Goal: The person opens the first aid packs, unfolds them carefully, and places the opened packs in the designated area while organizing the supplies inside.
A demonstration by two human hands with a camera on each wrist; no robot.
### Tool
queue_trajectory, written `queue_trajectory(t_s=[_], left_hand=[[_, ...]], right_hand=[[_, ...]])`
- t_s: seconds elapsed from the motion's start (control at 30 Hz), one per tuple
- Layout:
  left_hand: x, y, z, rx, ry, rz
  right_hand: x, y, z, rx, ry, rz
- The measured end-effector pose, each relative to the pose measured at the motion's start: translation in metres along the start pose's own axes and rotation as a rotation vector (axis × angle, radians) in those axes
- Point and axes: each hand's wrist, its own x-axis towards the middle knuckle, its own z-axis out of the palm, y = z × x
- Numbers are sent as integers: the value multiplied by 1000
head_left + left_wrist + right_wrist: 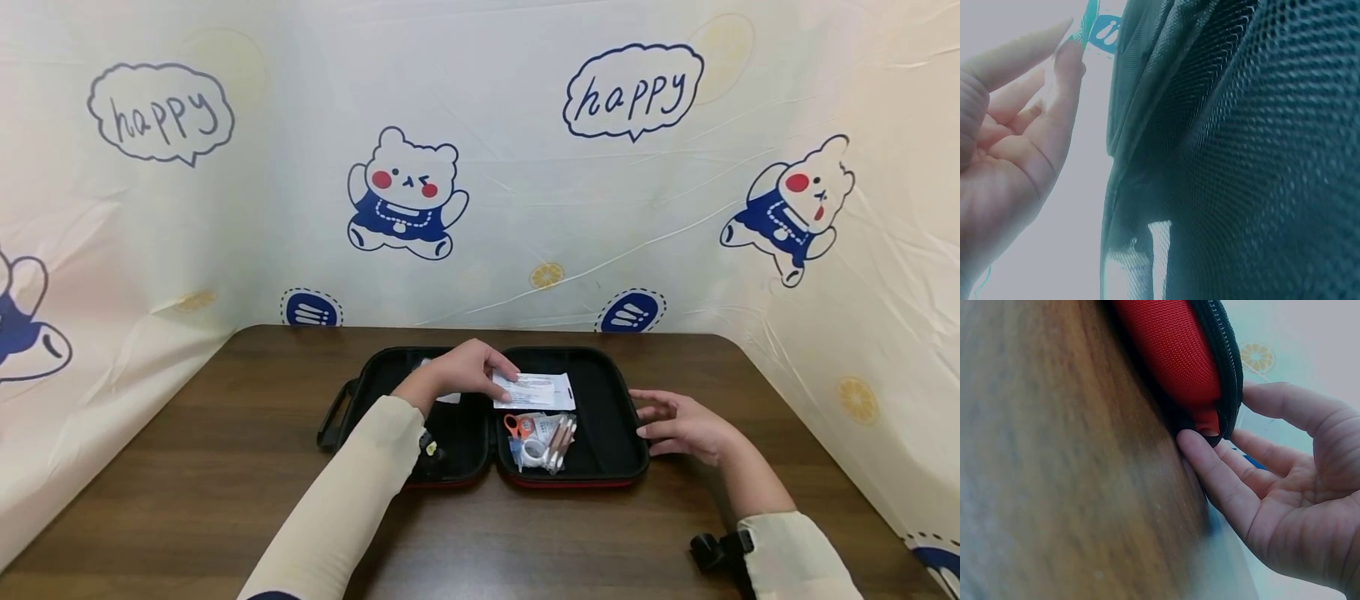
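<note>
A red, black-lined first-aid case (607,392) lies unfolded on the table. My left hand (468,367) reaches over its middle and pinches a flat white packet (536,391) with printed text at the packet's left end. In the left wrist view, thumb and fingers meet at the packet's thin edge (1089,22). My right hand (686,427) holds the case's right edge. In the right wrist view, its fingers (1210,465) lie on both sides of the zipped rim (1229,369). Below the packet, a clear bag holds orange-handled scissors (519,427), a white roll (533,452) and thin sticks (558,446).
The left half of the case (457,450) has dark mesh (1260,156) with white items behind it, partly covered by my left arm. A carry handle (333,417) sticks out on its left. The brown wooden table (187,483) meets a printed cloth backdrop (510,208).
</note>
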Motion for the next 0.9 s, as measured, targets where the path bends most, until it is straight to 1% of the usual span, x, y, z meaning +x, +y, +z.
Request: queue_trajectory(t_s=[0.17, 0.37, 0.5, 0.63, 0.77, 0.9], left_hand=[[-10, -3, -6, -2, 19, 8], [-22, -9, -10, -6, 69, -15], [-29, -12, -13, -6, 99, -10], [-37, -14, -18, -5, 110, -9], [-45, -16, -22, 0, 120, -21], [-52, -17, -25, -3, 152, -25]], right_hand=[[0, 1, 0, -4, 1, -7], [1, 1, 0, -4, 1, -6], [2, 2, 1, -2, -2, -7], [2, 2, 1, -4, -4, -9], [2, 2, 0, -3, -1, -7], [1, 2, 0, -10, -1, -13]])
